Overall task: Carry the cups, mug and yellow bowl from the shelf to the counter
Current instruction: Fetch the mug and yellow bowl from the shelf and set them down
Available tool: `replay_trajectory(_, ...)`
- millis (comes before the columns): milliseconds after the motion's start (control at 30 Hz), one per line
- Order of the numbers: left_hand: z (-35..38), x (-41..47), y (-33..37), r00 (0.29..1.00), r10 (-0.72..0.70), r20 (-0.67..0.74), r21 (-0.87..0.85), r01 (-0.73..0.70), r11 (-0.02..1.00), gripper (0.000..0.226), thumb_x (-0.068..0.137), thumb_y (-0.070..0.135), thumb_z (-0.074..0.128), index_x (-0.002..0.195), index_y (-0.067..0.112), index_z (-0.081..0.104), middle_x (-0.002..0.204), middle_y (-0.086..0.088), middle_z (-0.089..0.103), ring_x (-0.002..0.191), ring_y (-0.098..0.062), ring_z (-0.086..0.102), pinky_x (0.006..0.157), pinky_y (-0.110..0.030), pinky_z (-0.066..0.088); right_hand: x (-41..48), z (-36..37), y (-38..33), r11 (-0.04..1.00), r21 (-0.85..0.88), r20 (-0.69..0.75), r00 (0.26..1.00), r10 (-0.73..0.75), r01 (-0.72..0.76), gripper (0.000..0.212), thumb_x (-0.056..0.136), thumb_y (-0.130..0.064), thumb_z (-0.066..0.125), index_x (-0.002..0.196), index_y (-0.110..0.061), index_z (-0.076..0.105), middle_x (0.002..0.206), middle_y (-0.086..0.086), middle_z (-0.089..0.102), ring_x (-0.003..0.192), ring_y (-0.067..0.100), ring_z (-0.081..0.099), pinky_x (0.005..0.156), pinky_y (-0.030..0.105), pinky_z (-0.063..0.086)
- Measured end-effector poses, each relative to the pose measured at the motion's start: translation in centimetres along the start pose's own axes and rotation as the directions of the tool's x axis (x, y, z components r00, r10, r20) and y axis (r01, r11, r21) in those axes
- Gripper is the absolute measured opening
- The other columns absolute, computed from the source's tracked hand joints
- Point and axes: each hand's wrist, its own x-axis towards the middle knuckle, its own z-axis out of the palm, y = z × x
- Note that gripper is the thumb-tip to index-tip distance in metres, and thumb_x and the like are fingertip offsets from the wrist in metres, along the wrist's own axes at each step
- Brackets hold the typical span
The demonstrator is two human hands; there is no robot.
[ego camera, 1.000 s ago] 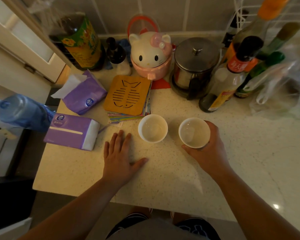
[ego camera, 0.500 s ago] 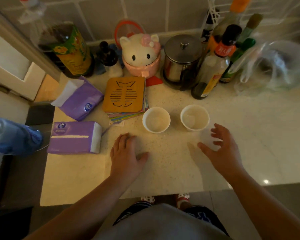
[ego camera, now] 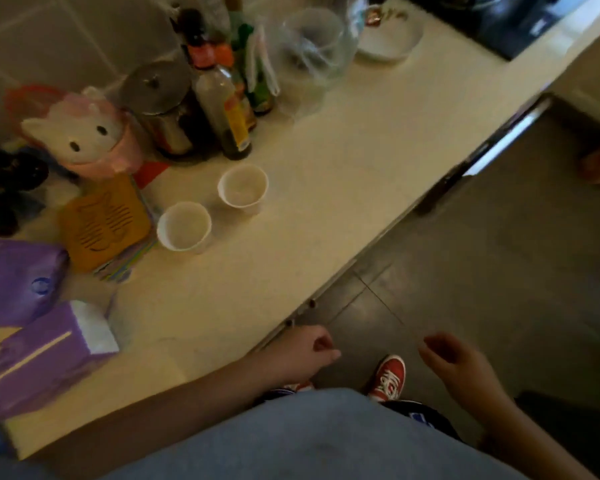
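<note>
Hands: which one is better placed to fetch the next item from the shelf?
Probably the right hand: it hangs over open floor, fingers loosely curled, empty. The left hand, also empty, is close beside the counter edge. The shelf is out of view.

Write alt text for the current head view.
A nearer white round cup and a farther white round cup stand apart on a pale stone counter. The left hand and right hand hang loosely curled, holding nothing, past its edge, above the dark floor.
</note>
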Motion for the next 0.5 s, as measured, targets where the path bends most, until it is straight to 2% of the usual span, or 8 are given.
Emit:
replay_trajectory(67, 1.7, 1.7, 1.2, 0.996, -0.056, 0.068, 0.118, 0.047, 0.992, 0.035, 0.087, 0.052, 0.058, 0.112, 0.028, 0.062, 0.108, 0.007, 0.066, 0.085, -0.003, 0.057, 0.061, -0.018, 0.042, -1.7, -1.1, 3.9, 0.995, 0.044, -0.057, 0.994, 0.096, -0.093, 0.019, 0.089, -0.028, 0.065, 0.107, -0.03, 0.059, 0.09, -0.017, 0.058, 0.084, -0.003, 0.057, 0.064, 0.013, 0.042)
replay_trajectory(167, 4.7, 4.2, 3.0, 0.985, -0.115, 0.128, 0.191, 0.089, 0.977, 0.028, 0.088, 0.047, 0.059, 0.106, 0.025, 0.061, 0.095, 0.007, 0.062, 0.085, -0.008, 0.058, 0.072, -0.027, 0.052, -4.4, -2.6, 9.8, 0.965, 0.143, -0.123, 0.963, 0.238, -0.221, 0.016, 0.087, -0.029, 0.066, 0.102, -0.031, 0.059, 0.091, -0.014, 0.059, 0.084, 0.001, 0.059, 0.062, 0.016, 0.044)
replay_trajectory(267, 7.9, 6.6, 5.3, 0.976, -0.138, 0.168, 0.221, 0.1, 0.97, 0.023, 0.087, 0.045, 0.062, 0.097, 0.024, 0.061, 0.088, 0.007, 0.061, 0.084, -0.01, 0.061, 0.076, -0.031, 0.053, -7.1, -3.9, 15.9, 0.906, 0.266, -0.18, 0.906, 0.384, -0.331, 0.012, 0.087, -0.025, 0.067, 0.097, -0.028, 0.06, 0.092, -0.008, 0.062, 0.084, 0.005, 0.061, 0.061, 0.018, 0.045)
replay_trajectory(433, 13.0, 10.0, 10.8, 0.978, -0.167, 0.128, 0.161, 0.145, 0.976, 0.026, 0.091, 0.036, 0.06, 0.096, 0.011, 0.065, 0.099, -0.013, 0.07, 0.094, -0.027, 0.067, 0.091, -0.046, 0.054, -11.1, -6.9, 25.9, 0.773, 0.427, -0.126, 0.816, 0.564, -0.469, 0.005, 0.088, -0.023, 0.066, 0.091, -0.026, 0.064, 0.093, -0.001, 0.068, 0.085, 0.014, 0.065, 0.067, 0.028, 0.052)
replay_trajectory(500, 14.9, 10.8, 13.1, 0.978, -0.167, 0.122, 0.186, 0.143, 0.972, 0.028, 0.092, 0.036, 0.059, 0.099, 0.009, 0.065, 0.102, -0.014, 0.07, 0.096, -0.028, 0.067, 0.093, -0.047, 0.053, -12.2, -8.2, 29.3, 0.738, 0.442, -0.094, 0.792, 0.604, -0.51, 0.004, 0.088, -0.024, 0.066, 0.091, -0.026, 0.064, 0.091, 0.0, 0.069, 0.083, 0.015, 0.066, 0.069, 0.031, 0.054)
